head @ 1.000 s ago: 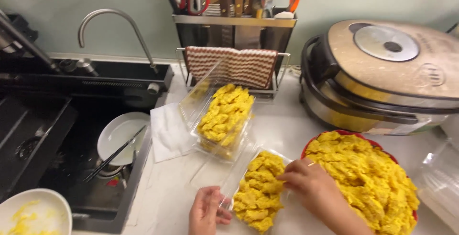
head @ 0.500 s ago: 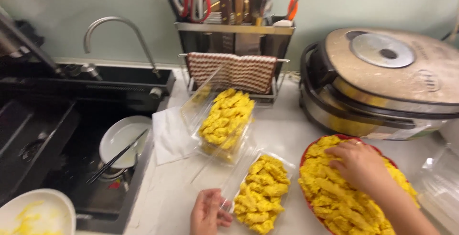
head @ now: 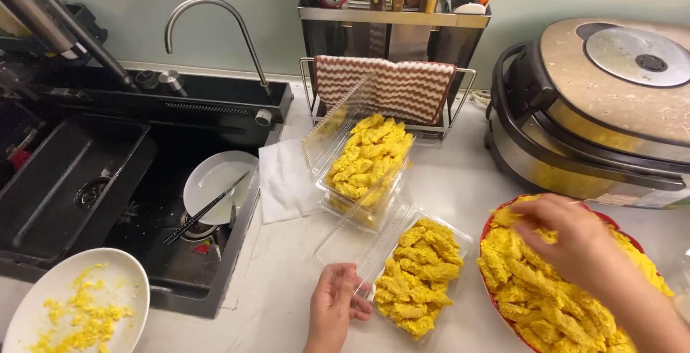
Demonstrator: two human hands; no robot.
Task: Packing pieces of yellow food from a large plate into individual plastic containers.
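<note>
Left hand [head: 334, 310] grips the near-left edge of a clear plastic container [head: 415, 274] at the surface's near edge; right hand [head: 575, 241] curls down over yellow battered pieces [head: 546, 303] heaped on a red plate [head: 611, 222] beside it, though whether it holds one I cannot tell. Pieces look light, crumbly and greasy, best pinched gently by their sides. They are golden, irregular and strip-shaped.

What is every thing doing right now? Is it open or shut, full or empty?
Near clear box: open, part filled with yellow pieces.
Far clear box: open, heaped full.
Red plate: piled with yellow pieces.
Cooker: lid shut.
Tap: no water running.
White plate in sink: empty, chopsticks across it.
White bowl: yellow crumbs only.
Left hand: holding the near box's edge.
Right hand: on the plate's pile.
</note>
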